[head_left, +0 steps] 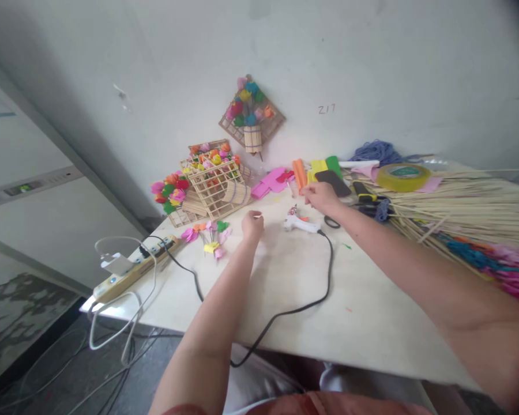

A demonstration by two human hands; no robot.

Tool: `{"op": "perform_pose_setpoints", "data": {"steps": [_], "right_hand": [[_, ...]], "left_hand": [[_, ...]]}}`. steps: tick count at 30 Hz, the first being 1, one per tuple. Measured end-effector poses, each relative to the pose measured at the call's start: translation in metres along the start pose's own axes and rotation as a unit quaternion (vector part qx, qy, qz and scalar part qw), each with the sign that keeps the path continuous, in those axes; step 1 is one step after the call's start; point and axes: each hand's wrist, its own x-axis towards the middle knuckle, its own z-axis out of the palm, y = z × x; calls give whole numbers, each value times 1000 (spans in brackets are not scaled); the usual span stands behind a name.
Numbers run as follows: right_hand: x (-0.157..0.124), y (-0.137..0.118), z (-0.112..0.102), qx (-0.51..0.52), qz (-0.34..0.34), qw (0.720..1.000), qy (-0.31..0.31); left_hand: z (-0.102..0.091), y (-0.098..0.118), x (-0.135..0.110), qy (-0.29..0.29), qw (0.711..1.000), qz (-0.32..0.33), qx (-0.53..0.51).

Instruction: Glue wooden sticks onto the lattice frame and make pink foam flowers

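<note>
My left hand (pixel 253 225) is over the middle of the table with its fingertips pinched together; whatever they hold is too small to make out. Farther right, my right hand (pixel 322 197) reaches to the lower end of an orange crepe paper strip (pixel 299 174). Its thumb and fingers are drawn together, and I cannot see what is between them. Between the two hands lies a white hot glue gun (pixel 301 224) on its side, with a black cord running toward me. Several paper flowers on stems (pixel 211 246) lie to the left of my left hand.
Bamboo lattice frames with paper flowers (pixel 216 181) stand at the back left; another flower panel (pixel 251 112) hangs on the wall. A power strip (pixel 134 270) sits at the left edge. A phone (pixel 332 183), yellow tape (pixel 403 177) and bamboo sticks (pixel 467 202) lie right.
</note>
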Motion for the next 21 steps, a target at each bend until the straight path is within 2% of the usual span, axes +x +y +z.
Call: {"op": "perform_pose_setpoints", "data": {"steps": [4,7,10,13,17,21], "right_hand": [[-30,8,-13,-154,-39,986,-60],[-47,9,-8,-250,-41,959,-128],[-57,11,2,-309,-58,936,-160],[-63,15,13,-342,-81,923,-155],[-69,19,23,-350,-93,923,-130],[-73,12,25,-345,-93,930,-85]], "left_hand": [[6,-1,-9,-4,999,8,53],[5,2,-18,-12,996,8,90],[1,5,-25,-11,991,23,129],[-5,8,-30,-9,985,33,167],[-17,9,-36,-13,979,39,199],[-33,7,-35,45,982,48,176]]}}
